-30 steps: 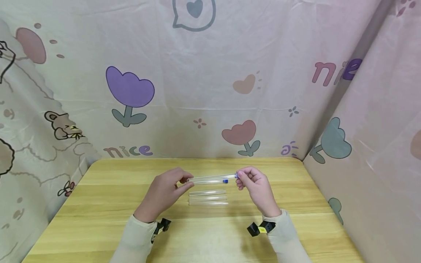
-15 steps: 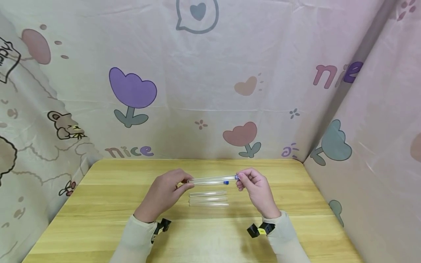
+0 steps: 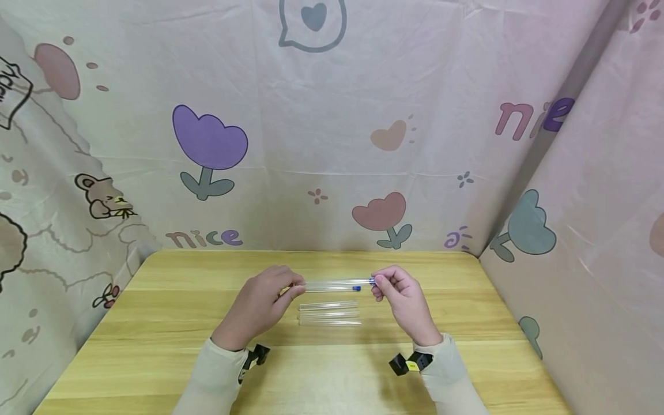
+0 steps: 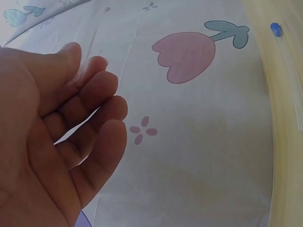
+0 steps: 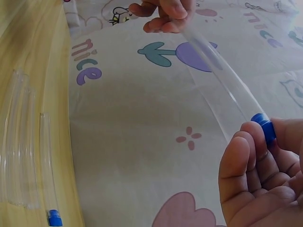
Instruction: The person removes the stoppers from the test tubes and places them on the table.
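Note:
A clear test tube [image 5: 227, 78] is held sideways above the table, between both hands. Its left end is pinched by the thumb and fingers of my left hand [image 3: 261, 308], which cover that tip. At the other end, my right hand [image 3: 407, 302] pinches the blue cap [image 5: 263, 127] between thumb and index finger. The cap sits on the tube's end; how deep it goes I cannot tell. Just below lies another tube with a blue cap [image 3: 356, 289] on the table. Nearer to me, several uncapped clear tubes [image 3: 328, 314] lie side by side.
The light wooden table [image 3: 332, 380] fills the lower part of the head view. A printed cloth [image 3: 306, 150] hangs behind its back edge and along both sides. Small black cameras [image 3: 411, 362] are strapped to both wrists.
The held tube has turned slightly more level, its capped end dropping a little. My left fingers now cover the tube's left tip, which showed before. The tubes on the table stay put.

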The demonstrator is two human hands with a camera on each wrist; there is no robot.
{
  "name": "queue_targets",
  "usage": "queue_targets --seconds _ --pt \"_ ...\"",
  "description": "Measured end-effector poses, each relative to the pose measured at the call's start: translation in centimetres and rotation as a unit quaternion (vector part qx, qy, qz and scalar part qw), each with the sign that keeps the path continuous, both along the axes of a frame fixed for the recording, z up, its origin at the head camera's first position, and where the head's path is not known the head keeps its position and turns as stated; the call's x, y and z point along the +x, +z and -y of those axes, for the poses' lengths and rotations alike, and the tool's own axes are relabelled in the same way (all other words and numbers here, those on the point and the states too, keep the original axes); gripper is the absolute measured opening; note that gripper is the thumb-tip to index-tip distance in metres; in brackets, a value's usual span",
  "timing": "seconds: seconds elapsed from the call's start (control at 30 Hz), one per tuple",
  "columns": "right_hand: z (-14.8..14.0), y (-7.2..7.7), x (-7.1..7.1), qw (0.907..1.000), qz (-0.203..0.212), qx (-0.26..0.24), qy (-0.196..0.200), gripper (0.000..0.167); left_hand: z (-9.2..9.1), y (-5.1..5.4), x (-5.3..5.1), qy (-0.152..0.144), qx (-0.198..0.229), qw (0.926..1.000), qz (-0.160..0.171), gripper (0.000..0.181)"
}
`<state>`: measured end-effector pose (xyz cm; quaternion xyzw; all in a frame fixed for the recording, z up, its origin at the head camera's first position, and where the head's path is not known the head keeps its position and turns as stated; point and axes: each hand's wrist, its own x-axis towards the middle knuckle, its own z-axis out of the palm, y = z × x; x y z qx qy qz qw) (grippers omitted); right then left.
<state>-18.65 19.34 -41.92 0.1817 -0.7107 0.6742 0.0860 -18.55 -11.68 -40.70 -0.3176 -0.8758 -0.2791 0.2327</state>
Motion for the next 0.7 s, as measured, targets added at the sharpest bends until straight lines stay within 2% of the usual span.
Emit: queue_targets --seconds 0.27,0.47,0.57,0.7 --pt "-0.12 -0.25 -0.06 0.9989 -0.043 0.009 0.014 0.015 -0.1 0.22 0.15 0.009 -0.011 0.9997 0.02 0.014" --pt "-0.07 -0.41 -0.12 0.9978 -0.064 0.016 0.002 0.012 -0.13 0.31 0.1 0.01 0.0 0.9995 0.03 0.015" --pt "-0.02 -0.3 -0.07 0.9987 -0.049 0.013 -0.006 0.014 -0.11 0.34 0.03 0.014 0.016 0.9996 0.02 0.009" --pt "-0.02 -0.15 -0.01 0.9998 0.004 0.017 -0.005 0.016 -0.05 0.34 -0.05 0.023 0.027 0.9994 -0.003 0.012"
